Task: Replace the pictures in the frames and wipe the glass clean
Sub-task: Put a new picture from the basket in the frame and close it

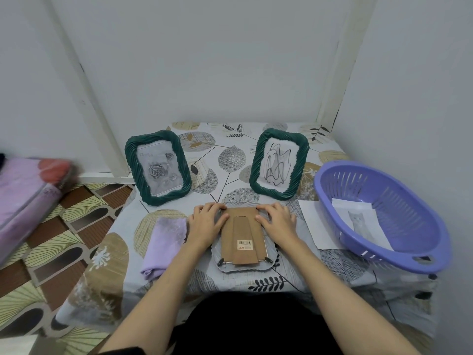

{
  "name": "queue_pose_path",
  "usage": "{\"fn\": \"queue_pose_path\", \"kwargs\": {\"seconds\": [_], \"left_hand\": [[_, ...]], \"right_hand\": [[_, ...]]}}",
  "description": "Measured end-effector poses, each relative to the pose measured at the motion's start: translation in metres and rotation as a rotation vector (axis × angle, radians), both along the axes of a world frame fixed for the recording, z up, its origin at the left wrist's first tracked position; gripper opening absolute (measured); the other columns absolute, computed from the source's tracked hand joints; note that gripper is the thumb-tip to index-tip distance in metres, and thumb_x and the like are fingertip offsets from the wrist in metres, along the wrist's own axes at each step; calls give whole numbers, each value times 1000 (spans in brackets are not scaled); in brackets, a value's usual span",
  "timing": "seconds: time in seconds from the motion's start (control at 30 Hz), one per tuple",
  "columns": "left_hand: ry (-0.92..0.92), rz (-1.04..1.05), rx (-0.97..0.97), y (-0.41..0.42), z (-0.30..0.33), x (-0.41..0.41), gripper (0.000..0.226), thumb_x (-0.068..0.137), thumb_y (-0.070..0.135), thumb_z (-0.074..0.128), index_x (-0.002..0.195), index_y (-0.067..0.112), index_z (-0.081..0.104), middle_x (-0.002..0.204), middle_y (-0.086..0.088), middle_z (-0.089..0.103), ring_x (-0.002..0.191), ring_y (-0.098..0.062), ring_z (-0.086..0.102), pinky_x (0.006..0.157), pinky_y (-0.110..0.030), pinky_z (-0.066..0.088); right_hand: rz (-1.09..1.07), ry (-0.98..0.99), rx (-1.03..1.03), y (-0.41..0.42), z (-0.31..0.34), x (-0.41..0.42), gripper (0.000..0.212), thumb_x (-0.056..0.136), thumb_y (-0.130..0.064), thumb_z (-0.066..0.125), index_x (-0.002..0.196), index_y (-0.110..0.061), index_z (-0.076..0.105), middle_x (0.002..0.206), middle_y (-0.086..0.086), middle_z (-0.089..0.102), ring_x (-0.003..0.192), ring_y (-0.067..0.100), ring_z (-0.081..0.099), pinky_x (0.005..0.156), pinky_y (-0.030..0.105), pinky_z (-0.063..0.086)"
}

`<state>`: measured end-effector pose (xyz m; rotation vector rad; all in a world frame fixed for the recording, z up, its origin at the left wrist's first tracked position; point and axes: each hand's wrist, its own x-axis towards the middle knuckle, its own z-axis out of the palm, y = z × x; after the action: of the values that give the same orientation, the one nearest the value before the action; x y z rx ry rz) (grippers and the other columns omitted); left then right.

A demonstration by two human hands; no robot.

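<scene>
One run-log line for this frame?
stage: opening frame back | left hand, right hand: on face-down frame | cloth: unused | green frames: standing

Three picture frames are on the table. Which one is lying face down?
The pale frame nearest the person, under both hands, shows its brown cardboard back. The two green frames stand upright behind it.

Picture frames: three, namely two green upright, one face-down. Cloth: one. Basket: one. Loose paper sheets: two, one in basket, one beside it. Hands: two.
</scene>
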<state>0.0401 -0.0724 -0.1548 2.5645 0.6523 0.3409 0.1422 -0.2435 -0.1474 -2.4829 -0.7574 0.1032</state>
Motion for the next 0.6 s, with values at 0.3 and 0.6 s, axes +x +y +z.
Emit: {"fn": "queue_pose_path", "kwargs": {"seconds": [0.3, 0.6], "left_hand": [[-51, 68, -109, -5, 5, -25, 49, 86, 40, 48, 128, 15, 48, 130, -12, 50, 119, -31, 41, 100, -35, 28], [-190, 107, -774, -24, 27, -45, 61, 74, 0, 69, 130, 4, 46, 125, -19, 54, 100, -21, 52, 74, -22, 46]], "right_hand": [[15, 104, 23, -16, 11, -21, 53, 91, -41, 49, 139, -28, 33, 136, 5, 44, 126, 25, 32, 99, 39, 29], [18, 105, 81, -37, 9, -58, 52, 84, -50, 55, 130, -29, 45, 123, -3, 57, 116, 21, 38, 95, 37, 30]]}}
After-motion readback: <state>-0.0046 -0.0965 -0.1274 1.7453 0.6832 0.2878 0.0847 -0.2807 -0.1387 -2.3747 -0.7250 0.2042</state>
